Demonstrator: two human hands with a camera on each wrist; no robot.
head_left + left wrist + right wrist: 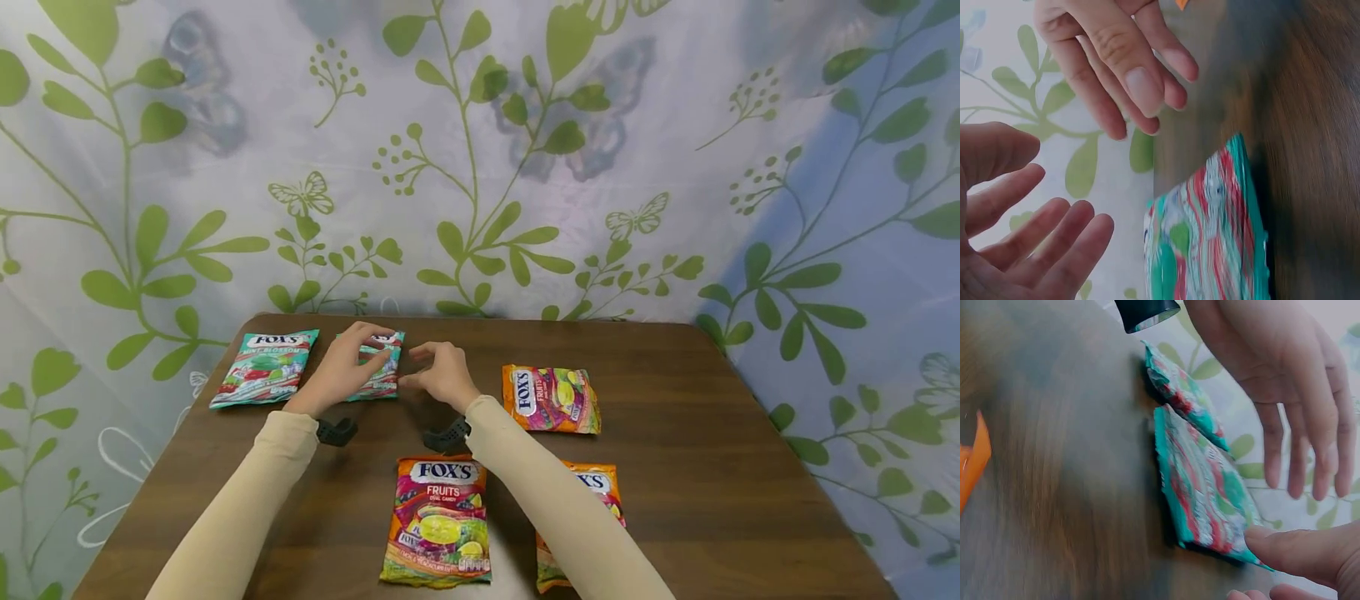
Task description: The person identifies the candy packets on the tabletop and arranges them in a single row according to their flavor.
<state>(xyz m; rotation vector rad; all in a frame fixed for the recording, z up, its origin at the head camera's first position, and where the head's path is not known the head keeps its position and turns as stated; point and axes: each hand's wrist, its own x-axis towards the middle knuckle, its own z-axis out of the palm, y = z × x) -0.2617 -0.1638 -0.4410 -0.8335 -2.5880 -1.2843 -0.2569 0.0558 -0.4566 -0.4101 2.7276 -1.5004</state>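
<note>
My left hand hovers over a teal Fox's candy bag near the table's back edge and hides part of it in the head view. Its fingers are loosely bent with nothing between them. Just right of that bag, my right hand faces the left one, thumb and fingers apart, holding nothing. In the left wrist view the same teal bag lies below both hands. To its left lies a second teal candy bag, marked Mint Blossom, which also shows in the right wrist view behind the first.
An orange Fox's Fruits candy bag lies sideways on the brown wooden table, right of centre. Another Fruits bag lies at the front. My right forearm partly covers a third orange bag. A leaf-print curtain hangs behind.
</note>
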